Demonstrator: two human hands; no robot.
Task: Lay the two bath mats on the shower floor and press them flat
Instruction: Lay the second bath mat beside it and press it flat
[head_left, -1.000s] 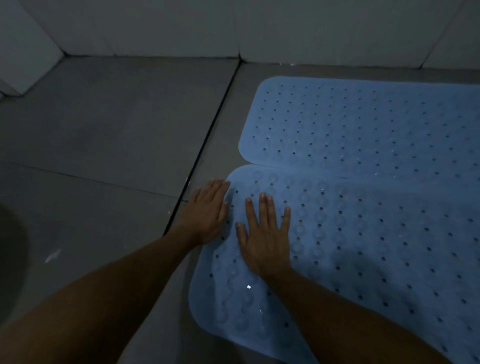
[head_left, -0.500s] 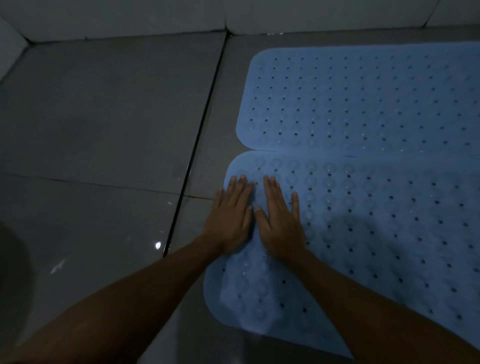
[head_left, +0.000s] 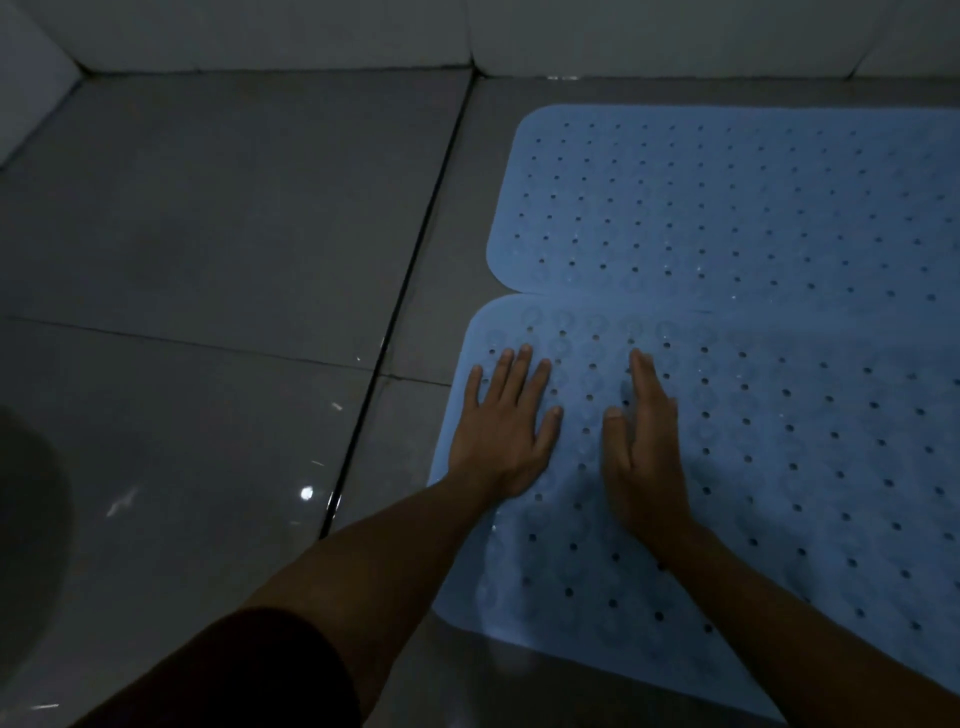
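Two light blue perforated bath mats lie side by side on the grey tiled shower floor (head_left: 234, 218). The far mat (head_left: 727, 208) lies flat near the back wall. The near mat (head_left: 805, 441) slightly overlaps its front edge. My left hand (head_left: 506, 431) lies flat, fingers spread, on the near mat's left end. Beside it, my right hand (head_left: 644, 447) rests on the same mat with straight fingers held together, a gap of mat showing between the two hands.
White wall tiles (head_left: 311, 31) border the floor at the back and left corner. A dark grout line (head_left: 415, 270) runs down the floor left of the mats. A dark rounded shape (head_left: 26, 519) sits at the left edge.
Both hands slid onto the near mat and then apart: the left moved from the mat's edge onto it, the right shifted rightward, leaving a gap between them.
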